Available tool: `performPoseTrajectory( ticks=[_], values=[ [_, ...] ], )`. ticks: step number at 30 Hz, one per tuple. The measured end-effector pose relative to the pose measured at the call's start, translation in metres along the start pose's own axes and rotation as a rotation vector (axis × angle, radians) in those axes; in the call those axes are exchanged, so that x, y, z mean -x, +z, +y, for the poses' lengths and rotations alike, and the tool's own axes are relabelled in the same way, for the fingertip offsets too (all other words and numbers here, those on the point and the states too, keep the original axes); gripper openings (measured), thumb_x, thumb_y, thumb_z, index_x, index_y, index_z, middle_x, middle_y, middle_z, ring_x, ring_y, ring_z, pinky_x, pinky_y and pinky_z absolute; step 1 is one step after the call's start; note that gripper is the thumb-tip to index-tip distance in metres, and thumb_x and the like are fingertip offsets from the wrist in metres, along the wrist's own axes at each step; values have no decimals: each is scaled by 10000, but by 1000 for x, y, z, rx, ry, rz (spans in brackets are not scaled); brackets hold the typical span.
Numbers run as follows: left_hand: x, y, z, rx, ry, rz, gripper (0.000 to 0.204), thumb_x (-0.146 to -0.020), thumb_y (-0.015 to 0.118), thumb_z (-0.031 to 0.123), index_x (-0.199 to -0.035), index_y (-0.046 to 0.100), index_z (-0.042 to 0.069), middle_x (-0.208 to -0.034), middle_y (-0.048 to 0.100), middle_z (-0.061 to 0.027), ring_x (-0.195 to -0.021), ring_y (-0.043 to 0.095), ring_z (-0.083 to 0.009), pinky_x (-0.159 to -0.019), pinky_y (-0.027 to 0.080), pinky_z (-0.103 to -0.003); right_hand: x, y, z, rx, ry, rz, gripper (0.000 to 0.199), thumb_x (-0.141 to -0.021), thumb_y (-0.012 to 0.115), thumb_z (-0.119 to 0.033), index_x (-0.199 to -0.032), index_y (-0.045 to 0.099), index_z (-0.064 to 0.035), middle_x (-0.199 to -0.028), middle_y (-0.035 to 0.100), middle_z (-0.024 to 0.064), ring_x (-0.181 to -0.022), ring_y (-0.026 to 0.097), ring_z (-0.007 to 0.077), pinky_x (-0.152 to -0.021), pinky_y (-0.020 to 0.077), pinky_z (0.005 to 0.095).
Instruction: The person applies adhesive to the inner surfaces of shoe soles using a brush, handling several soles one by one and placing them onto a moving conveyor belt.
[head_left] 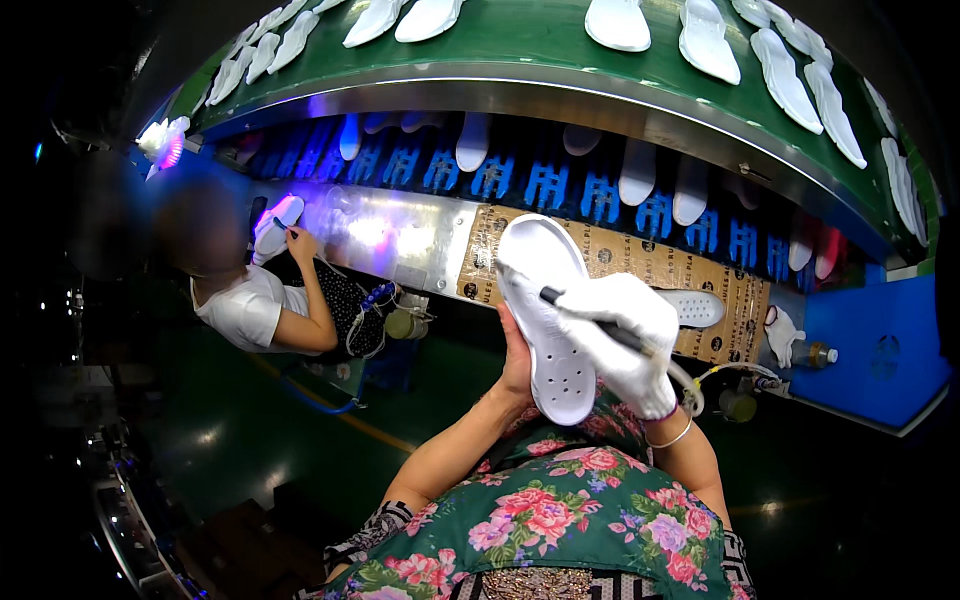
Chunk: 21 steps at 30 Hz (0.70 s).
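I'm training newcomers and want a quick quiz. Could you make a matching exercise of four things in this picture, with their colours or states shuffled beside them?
Things:
1. left hand
2. right hand
3. cardboard
4. upper shelf

Colours or states:
A. green
B. gloved in white, holding a dark tool
C. brown
D. bare, holding a white sole

Pairs: 1-D, 2-B, 3-C, 4-A

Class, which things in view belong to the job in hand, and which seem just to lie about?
Job: white perforated shoe sole; bare left hand; slender black tool; gloved right hand.
Apparently lying about: limp white fabric glove; clear bottle with yellowish cap.
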<state>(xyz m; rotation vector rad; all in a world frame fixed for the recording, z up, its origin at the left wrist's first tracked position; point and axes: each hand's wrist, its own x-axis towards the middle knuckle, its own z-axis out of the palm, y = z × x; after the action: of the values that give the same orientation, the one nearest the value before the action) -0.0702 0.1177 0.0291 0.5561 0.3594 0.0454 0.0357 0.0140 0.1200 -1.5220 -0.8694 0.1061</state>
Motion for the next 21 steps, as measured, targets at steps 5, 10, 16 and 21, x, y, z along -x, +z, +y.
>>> performPoseTrajectory(
  ticks=[5, 10, 16, 21],
  values=[
    [0, 4, 14, 53, 52, 137, 1080, -800, 147, 895, -1499, 282, 83, -1371, 512, -159, -1220, 557, -290, -1026, 474, -423, -1, 16, 13, 190, -147, 79, 217, -730, 771, 13, -933, 736, -56, -902, 717, 93, -817, 686, 237, -755, 541, 319],
    [-3, -28, 26, -93, 78, 80, 1058, -807, 213, 889, -1507, 271, 99, -1410, 476, -123, -1278, 501, -277, -1076, 423, -431, 7, 22, 14, 59, -172, -78, 207, -736, 774, -44, -940, 742, -62, -905, 727, 87, -818, 690, 230, -752, 541, 336],
    [-11, -27, 41, -92, 171, 62, 1021, -824, 236, 875, -1509, 260, 118, -1395, 471, -112, -1250, 516, -256, -1045, 450, -432, 4, 28, 15, 125, -182, -70, 247, -744, 761, -48, -988, 743, -80, -916, 715, 90, -830, 686, 271, -748, 543, 348],
    [-18, -48, 46, 163, 128, -250, 1180, -686, 290, 974, -1341, 439, 4, -1058, 637, -169, -932, 652, -246, -799, 567, -394, 8, 31, 11, -110, -88, -128, 175, -728, 791, -53, -898, 756, -80, -842, 726, 70, -783, 698, 242, -728, 543, 323]
  ],
)
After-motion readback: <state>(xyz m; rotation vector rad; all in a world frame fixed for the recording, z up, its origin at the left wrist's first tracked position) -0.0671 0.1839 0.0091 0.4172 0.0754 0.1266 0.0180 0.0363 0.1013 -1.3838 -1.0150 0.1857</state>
